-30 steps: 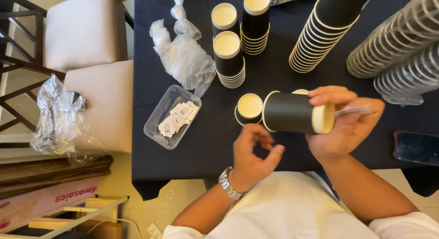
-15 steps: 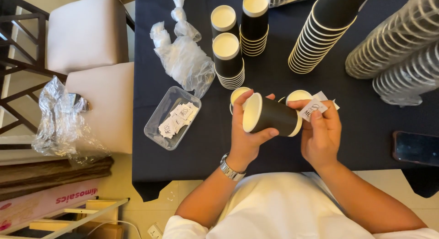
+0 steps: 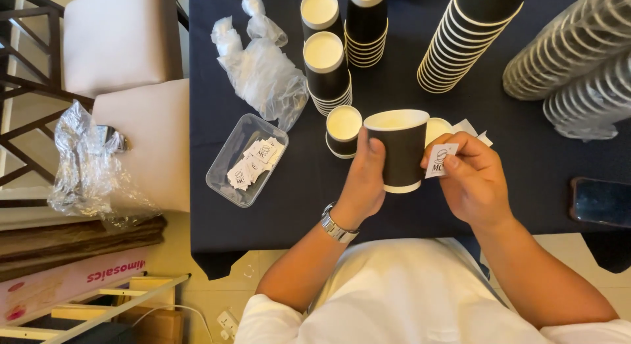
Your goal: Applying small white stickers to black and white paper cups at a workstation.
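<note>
Hands at work over a dark cloth-covered tabletop (image 3: 315, 206). The left hand (image 3: 363, 181) is wrapped around a black paper cup with a cream rim (image 3: 399, 150), thumb on the near wall and fingers behind, so the cup sits upright inside that grip, just above the tabletop. The right hand (image 3: 474, 179) pinches a small white square sticker with a dark printed mark (image 3: 440, 160) between thumb and forefinger; the sticker lies just beside the cup's right wall, and whether it touches the wall cannot be told.

A single black cup with a cream interior (image 3: 344, 131) stands just left of the held cup, and another cream rim (image 3: 437, 129) shows partly behind it. Further back stand short stacks of black cups (image 3: 327, 71), a tall leaning stack of black cups (image 3: 463, 41), and pale ribbed stacks lying at the right (image 3: 568, 58).

A clear rectangular plastic tray (image 3: 227, 179) left of the hands holds a loose heap of white stickers (image 3: 255, 163). Crumpled clear plastic wrap (image 3: 263, 71) lies beyond the tray. A dark phone (image 3: 601, 201) rests near the right edge. The left wrist carries a metal wristwatch (image 3: 338, 228).
</note>
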